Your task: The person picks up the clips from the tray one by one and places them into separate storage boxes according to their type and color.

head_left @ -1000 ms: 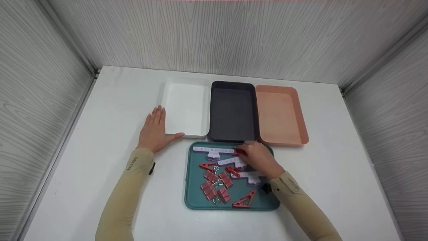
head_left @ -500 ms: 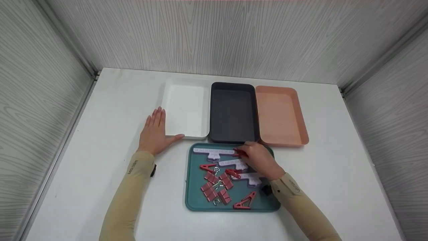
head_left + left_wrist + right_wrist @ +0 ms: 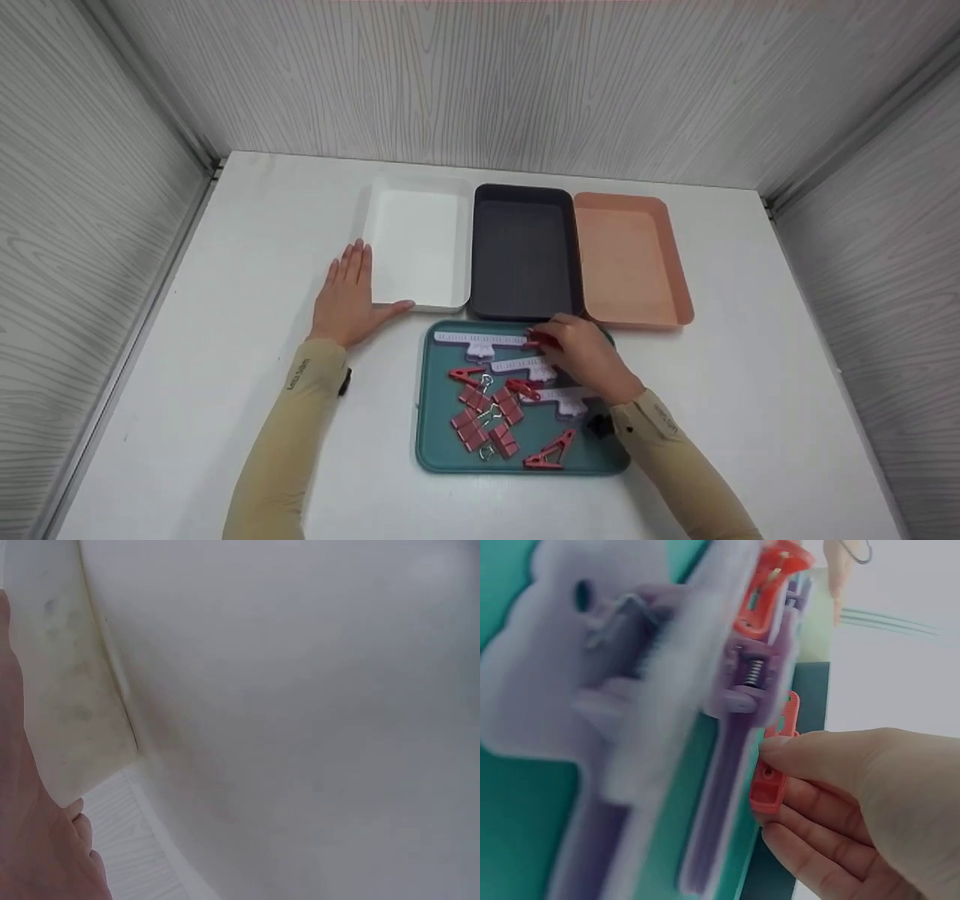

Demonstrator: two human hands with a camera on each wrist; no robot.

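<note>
My left hand (image 3: 343, 300) lies at the near left corner of the white tray (image 3: 375, 217), fingers straight along its side and thumb along its front edge. My right hand (image 3: 589, 356) is over the far right part of the green tray (image 3: 431, 435). Between thumb and fingers it pinches a red plastic clothespin (image 3: 769, 791), partly covered by the hand in the head view. Close by lie purple and white ruler clips (image 3: 480, 340). Several red binder clips (image 3: 470, 427) and other red clothespins (image 3: 551, 452) are also in the green tray.
Beyond the green tray, a black tray (image 3: 525, 307) and an orange tray (image 3: 679, 300) stand side by side with the white one. Grey wood-grain panels (image 3: 480, 82) enclose the white table (image 3: 750, 420) at the back and both sides.
My right hand has shifted very slightly to the right with the red clothespin in its pinch. The left hand stays at the white tray's corner.
</note>
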